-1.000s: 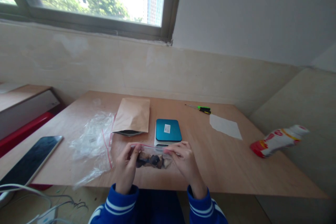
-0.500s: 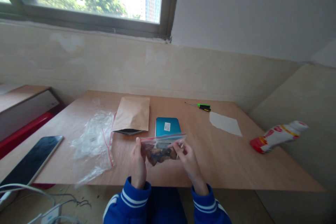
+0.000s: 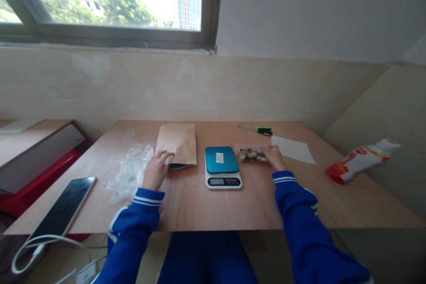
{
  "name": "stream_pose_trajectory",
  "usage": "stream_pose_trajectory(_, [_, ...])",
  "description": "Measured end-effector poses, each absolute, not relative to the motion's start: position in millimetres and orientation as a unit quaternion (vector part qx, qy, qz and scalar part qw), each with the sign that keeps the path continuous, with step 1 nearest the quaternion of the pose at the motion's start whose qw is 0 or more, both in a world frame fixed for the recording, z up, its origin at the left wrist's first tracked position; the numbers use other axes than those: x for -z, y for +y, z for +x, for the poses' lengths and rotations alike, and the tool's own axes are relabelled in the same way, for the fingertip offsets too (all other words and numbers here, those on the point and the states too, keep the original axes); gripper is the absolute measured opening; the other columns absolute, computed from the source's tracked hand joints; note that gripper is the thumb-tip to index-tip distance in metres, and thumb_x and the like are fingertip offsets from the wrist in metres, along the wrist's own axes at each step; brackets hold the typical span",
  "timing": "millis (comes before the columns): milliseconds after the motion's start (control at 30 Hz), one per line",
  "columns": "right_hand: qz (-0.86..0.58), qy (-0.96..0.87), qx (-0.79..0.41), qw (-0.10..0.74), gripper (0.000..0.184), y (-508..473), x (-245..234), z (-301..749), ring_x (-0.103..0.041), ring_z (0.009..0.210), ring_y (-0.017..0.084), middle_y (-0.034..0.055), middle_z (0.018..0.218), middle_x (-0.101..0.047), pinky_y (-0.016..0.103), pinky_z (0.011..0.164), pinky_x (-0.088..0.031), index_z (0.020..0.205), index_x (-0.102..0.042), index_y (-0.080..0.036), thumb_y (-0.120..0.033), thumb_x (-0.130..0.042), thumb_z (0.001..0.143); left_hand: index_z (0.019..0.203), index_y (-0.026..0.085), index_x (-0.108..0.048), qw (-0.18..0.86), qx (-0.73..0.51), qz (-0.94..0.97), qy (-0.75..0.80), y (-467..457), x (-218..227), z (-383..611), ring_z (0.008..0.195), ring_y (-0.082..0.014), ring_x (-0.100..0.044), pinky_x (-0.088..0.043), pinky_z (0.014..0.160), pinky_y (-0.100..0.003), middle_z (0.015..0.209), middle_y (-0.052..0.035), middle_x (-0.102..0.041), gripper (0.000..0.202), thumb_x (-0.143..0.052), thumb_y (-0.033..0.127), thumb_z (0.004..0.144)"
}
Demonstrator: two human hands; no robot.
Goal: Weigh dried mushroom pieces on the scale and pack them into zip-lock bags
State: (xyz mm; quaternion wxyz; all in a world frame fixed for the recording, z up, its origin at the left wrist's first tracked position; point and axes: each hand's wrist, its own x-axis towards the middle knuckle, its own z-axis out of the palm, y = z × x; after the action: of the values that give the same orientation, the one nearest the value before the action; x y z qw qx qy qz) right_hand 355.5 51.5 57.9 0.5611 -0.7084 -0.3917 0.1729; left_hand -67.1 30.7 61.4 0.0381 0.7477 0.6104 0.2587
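Observation:
A small clear zip bag (image 3: 250, 153) with dark pieces inside lies on the wooden table (image 3: 206, 208), to the right of a blue-topped kitchen scale (image 3: 222, 166). My right hand (image 3: 274, 157) rests at the bag's right end, fingers curled on its edge. My left hand (image 3: 155, 169) reaches to the open lower end of a brown paper pouch (image 3: 177, 143), fingers spread and touching it. A heap of clear zip bags (image 3: 130, 171) lies just left of that hand.
A green-handled screwdriver (image 3: 259, 130) and a white sheet of paper (image 3: 293, 149) lie at the back right. A red-and-white packet (image 3: 362, 159) sits off the table's right edge. A dark tablet (image 3: 63, 209) lies at the front left, with cables below.
Both hands held the filled zip bag in front of the scale. Now the right hand has carried it to the table right of the scale, and the left hand has moved to the brown pouch.

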Motion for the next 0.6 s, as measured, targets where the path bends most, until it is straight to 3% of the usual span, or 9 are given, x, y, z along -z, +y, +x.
stream_pose_trajectory(100, [-0.702, -0.428, -0.12, 0.557, 0.017, 49.0, -69.5, 325.8, -0.05, 0.121, 0.033, 0.0242, 0.122, -0.058, 0.044, 0.093, -0.039, 0.093, -0.06, -0.012, -0.013, -0.061, 0.076, 0.105, 0.026, -0.067, 0.058, -0.249, 0.746, 0.615, 38.8, -72.1, -70.6, 0.09, -0.0222, -0.066, -0.048, 0.074, -0.03, 0.106, -0.0063, -0.069, 0.029, -0.045, 0.024, 0.087])
stream_pose_trajectory(167, [-0.668, -0.492, -0.13, 0.543, 0.019, 41.6, -81.8, 294.6, -0.053, 0.119, 0.028, 0.0198, 0.121, -0.06, 0.038, 0.094, -0.04, 0.098, -0.062, -0.011, -0.018, -0.054, 0.083, 0.101, 0.025, -0.069, 0.049, -0.263, 0.739, 0.618, 41.1, -83.9, -67.3, 0.085, -0.0225, -0.067, -0.046, 0.068, -0.029, 0.099, -0.0066, -0.071, 0.027, -0.045, 0.029, 0.089])
stream_pose_trajectory(267, [-0.517, -0.671, -0.234, 0.477, 0.021, 25.7, -105.1, 233.5, -0.066, 0.095, 0.017, 0.0058, 0.1, -0.071, 0.029, 0.086, -0.05, 0.099, -0.066, -0.017, -0.022, -0.048, 0.09, 0.1, 0.025, -0.071, 0.026, -0.29, 0.737, 0.61, 44.3, -102.9, -57.0, 0.084, -0.0233, -0.068, -0.044, 0.067, -0.029, 0.097, -0.0071, -0.073, 0.026, -0.047, 0.031, 0.09])
stream_pose_trajectory(367, [-0.351, -0.818, -0.254, 0.378, 0.032, 15.7, -122.3, 170.0, -0.062, 0.11, 0.014, 0.0023, 0.116, -0.068, 0.031, 0.097, -0.048, 0.109, -0.064, -0.022, -0.011, -0.039, 0.092, 0.098, 0.024, -0.072, 0.009, -0.303, 0.738, 0.603, 47.3, -117.1, -46.5, 0.083, -0.0237, -0.068, -0.043, 0.067, -0.029, 0.099, -0.0074, -0.073, 0.026, -0.048, 0.032, 0.09])
stream_pose_trajectory(467, [-0.388, -0.86, -0.148, 0.297, 0.042, 21.3, -123.3, 122.9, -0.057, 0.12, 0.018, 0.0092, 0.126, -0.063, 0.032, 0.102, -0.045, 0.116, -0.061, -0.016, 0.002, -0.039, 0.086, 0.096, 0.025, -0.073, -0.003, -0.313, 0.739, 0.596, 46.5, -123.9, -41.1, 0.081, -0.0228, -0.068, -0.043, 0.066, -0.028, 0.097, -0.0061, -0.074, 0.024, -0.05, 0.031, 0.09])
stream_pose_trajectory(600, [-0.544, -0.819, -0.056, 0.173, 0.037, 43.5, -112.1, 90.5, -0.062, 0.111, 0.028, 0.0228, 0.121, -0.063, 0.039, 0.095, -0.049, 0.121, -0.057, -0.003, 0.0, -0.043, 0.088, 0.096, 0.024, -0.073, -0.007, -0.336, 0.739, 0.584, 39.9, -123.3, -39.4, 0.08, -0.0215, -0.068, -0.044, 0.066, -0.027, 0.096, -0.0051, -0.074, 0.023, -0.052, 0.03, 0.09])
